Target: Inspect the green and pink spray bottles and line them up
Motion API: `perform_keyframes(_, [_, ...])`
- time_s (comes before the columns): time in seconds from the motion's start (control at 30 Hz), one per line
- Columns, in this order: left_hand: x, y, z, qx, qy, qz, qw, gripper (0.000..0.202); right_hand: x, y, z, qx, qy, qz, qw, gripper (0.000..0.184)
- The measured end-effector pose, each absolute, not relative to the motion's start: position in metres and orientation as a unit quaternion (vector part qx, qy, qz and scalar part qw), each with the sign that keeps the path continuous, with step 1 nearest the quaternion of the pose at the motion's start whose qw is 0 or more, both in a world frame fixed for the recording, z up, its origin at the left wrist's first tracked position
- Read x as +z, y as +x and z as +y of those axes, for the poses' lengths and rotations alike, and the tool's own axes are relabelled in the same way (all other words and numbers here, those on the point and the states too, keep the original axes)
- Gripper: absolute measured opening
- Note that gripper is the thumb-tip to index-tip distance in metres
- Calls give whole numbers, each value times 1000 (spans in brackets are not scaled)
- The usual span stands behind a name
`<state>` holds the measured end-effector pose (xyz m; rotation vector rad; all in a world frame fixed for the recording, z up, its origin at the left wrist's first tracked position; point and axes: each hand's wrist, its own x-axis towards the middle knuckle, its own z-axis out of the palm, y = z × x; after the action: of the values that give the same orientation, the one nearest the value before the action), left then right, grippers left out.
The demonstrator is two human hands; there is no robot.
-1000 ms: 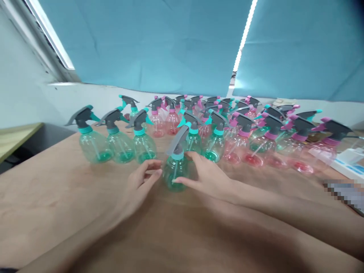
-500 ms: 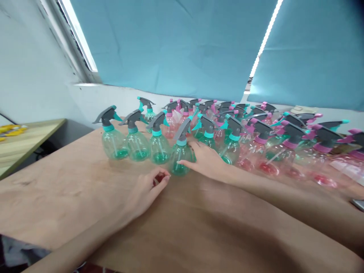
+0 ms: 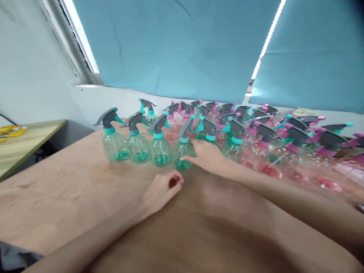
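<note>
My right hand (image 3: 209,156) grips a clear green spray bottle (image 3: 179,153) with a grey and turquoise trigger head, upright on the wooden table (image 3: 85,204). The thumb lies across the bottle's front and the fingers are around its right side, partly hidden. Just in front of this bottle, my left hand (image 3: 163,189) rests low over the table, its fingers curled toward the thumb with nothing visible in them. To the left, a green spray bottle (image 3: 160,151) stands in line with two more like it. Behind my right hand, another green bottle (image 3: 211,138) is partly covered.
Pink spray bottles (image 3: 292,155) crowd the right side in several rows, mixed with green ones. One green bottle (image 3: 150,117) stands at the back left. A second table (image 3: 34,136) with yellow items (image 3: 13,131) is at far left. Blue curtains (image 3: 176,49) hang behind.
My left hand has moved right, nearer the front of the held bottle. That bottle has shifted slightly back into line with the others, my right hand still on it.
</note>
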<state>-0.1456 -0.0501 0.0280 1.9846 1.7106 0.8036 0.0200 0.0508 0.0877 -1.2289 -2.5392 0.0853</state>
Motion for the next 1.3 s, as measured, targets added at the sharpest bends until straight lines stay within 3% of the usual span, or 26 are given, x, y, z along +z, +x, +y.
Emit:
perform_keyframes(0.47, [26, -136, -50, 303, 709, 606, 194, 18, 86, 19, 55, 39, -422, -887, 182, 67])
perform_keyframes(0.57, [27, -136, -50, 309, 705, 607, 198, 19, 94, 32, 48, 45, -409, -888, 206, 56])
perform_keyframes(0.67, [26, -135, -49, 318, 700, 606, 203, 19, 106, 53, 41, 42, -388, -880, 270, 33])
perform_keyframes(0.83, [27, -127, -49, 331, 697, 598, 218, 19, 122, 80, 52, -90, -405, -815, 405, 20])
perform_keyframes(0.93, [28, -120, -48, 339, 696, 592, 225, 17, 127, 82, 66, -116, -447, -794, 396, 28])
perform_keyframes(1.1, [27, -112, -44, 359, 688, 584, 239, 14, 124, 72, 82, -59, -478, -804, 349, 48])
perform_keyframes(1.3, [22, -110, -34, 379, 668, 581, 270, 24, 118, 64, 90, -28, -499, -820, 278, 52])
